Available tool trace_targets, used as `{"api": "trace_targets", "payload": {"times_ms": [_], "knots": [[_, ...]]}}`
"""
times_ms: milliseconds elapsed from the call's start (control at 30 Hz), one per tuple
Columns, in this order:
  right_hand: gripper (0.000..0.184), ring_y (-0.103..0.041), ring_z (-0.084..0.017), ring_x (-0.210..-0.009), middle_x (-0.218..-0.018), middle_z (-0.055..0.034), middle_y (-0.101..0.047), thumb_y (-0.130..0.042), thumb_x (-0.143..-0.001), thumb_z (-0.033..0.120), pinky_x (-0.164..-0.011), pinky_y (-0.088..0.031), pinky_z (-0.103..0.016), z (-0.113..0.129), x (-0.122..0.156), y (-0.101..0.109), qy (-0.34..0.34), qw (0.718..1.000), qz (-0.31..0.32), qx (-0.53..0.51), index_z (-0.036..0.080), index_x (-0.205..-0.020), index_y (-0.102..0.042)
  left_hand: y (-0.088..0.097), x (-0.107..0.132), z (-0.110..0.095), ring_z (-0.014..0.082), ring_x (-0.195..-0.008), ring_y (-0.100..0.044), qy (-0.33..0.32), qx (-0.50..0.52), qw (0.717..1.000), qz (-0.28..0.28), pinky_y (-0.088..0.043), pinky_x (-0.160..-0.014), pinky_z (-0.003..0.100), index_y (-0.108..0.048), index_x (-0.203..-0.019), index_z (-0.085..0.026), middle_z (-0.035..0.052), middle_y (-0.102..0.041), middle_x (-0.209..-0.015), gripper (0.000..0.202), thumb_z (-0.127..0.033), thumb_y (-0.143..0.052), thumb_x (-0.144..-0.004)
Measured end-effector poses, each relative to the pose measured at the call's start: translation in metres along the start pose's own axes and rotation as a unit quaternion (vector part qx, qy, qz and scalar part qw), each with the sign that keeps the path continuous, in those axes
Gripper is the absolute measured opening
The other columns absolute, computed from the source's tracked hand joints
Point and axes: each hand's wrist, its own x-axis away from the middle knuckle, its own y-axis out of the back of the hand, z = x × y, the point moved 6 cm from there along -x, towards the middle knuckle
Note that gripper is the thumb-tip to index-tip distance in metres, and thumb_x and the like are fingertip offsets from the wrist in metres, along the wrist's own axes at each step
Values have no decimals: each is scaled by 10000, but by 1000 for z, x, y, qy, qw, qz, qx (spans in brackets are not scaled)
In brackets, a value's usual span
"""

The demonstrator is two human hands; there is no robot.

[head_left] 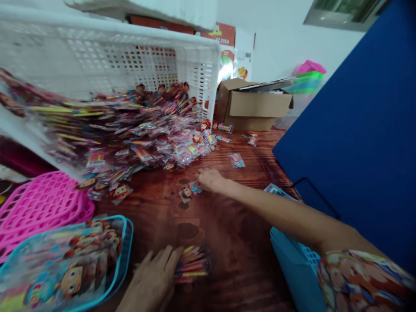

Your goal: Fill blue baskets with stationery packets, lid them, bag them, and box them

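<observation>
My left hand [156,275] rests low on the table, its fingers curled against the left end of a stack of small, colorful plastic-wrapped packets [193,262]. Farther off, my right hand [210,179] reaches across at table height; its fingers are smeared by motion. Just left of it lies a clear packet with a cartoon-head figure [186,193] and a blue part [196,187]; whether the fingers touch it cannot be made out. Beyond both hands, a heap of similar packets [156,134] spills from a tipped white plastic crate [195,52] onto the table.
A blue-rimmed basket [128,242] of larger cartoon packets stands left, beside stacked pink baskets [42,203]. Blue baskets [286,255] sit under my right arm. A cardboard box [256,106] is at the back, a dark blue panel [351,130] at right. Loose packets [237,160] dot the wooden table [240,251].
</observation>
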Motion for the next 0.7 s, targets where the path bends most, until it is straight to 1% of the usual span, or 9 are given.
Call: {"api": "trace_targets", "payload": {"times_ms": [100,200,267,333,433,500,533,600,700], "knots": [[495,-513,-322,-1234,-1323,-148,-574,-685,-809,274,-979,-425,-444,-15,-9,12,-12,1000,20,1,191,-1282,-561,6,6,-11,259,-1291,-508,28,-7,1000,3,-351,-1116,458,-386,-1436,-233,100,-532,-1414,694,-46,-407,-768],[346,-615,-295,-1073,-1135,-132,-680,-745,-758,277,-887,-461,-366,-9,-4,11,-16,998,66,-3,164,-1078,-675,16,5,-20,272,-1248,-519,42,-1,999,11,-375,-1070,485,-432,-1372,-187,122,-551,-1359,592,-61,-401,-795],[258,-640,-261,-1000,-1071,-113,-702,-726,-779,299,-816,-459,-298,14,10,8,3,997,76,-11,157,-992,-694,23,3,-24,273,-1161,-545,36,5,999,8,-407,-1017,481,-486,-1295,-178,111,-589,-1253,524,-85,-439,-782],[256,-645,-221,-963,-1065,-91,-704,-640,-854,339,-757,-443,-251,48,31,4,30,997,66,-21,165,-1039,-672,29,3,-26,287,-1158,-518,26,6,999,-19,-415,-994,480,-512,-1246,-173,106,-589,-1200,493,-99,-481,-759],[260,-654,-205,-922,-1050,-80,-708,-534,-914,312,-714,-434,-248,101,68,-6,94,993,52,-47,185,-1123,-622,34,7,-27,324,-1348,-345,11,-3,994,-109,-352,-1072,493,-542,-1187,-167,145,-483,-1364,465,-79,-523,-730],[241,-657,-203,-903,-1036,-81,-709,-518,-917,279,-720,-442,-260,124,89,-13,148,983,63,-92,187,-1115,-621,37,12,-28,353,-1431,-211,9,-18,986,-166,-279,-1127,521,-567,-1127,-157,173,-358,-1486,425,-71,-555,-711],[228,-656,-194,-892,-1022,-76,-711,-495,-931,269,-734,-449,-263,131,98,-15,174,974,76,-123,184,-1094,-631,37,14,-29,363,-1438,-199,8,-27,983,-183,-246,-1141,542,-574,-1111,-155,179,-341,-1502,406,-79,-570,-712],[269,-646,-171,-914,-1034,-62,-708,-411,-979,270,-804,-457,-266,135,111,-16,214,952,109,-188,181,-1070,-648,36,16,-32,357,-1377,-328,4,-43,981,-188,-216,-1143,581,-569,-1129,-166,175,-438,-1434,397,-109,-583,-736],[328,-609,-183,-1067,-1177,-68,-663,-435,-978,389,-933,-440,-294,136,126,-12,240,936,144,-214,192,-1156,-628,33,15,-36,303,-1123,-552,-1,-55,985,-166,-349,-1052,568,-540,-1182,-179,137,-593,-1210,402,-121,-547,-784]]}}
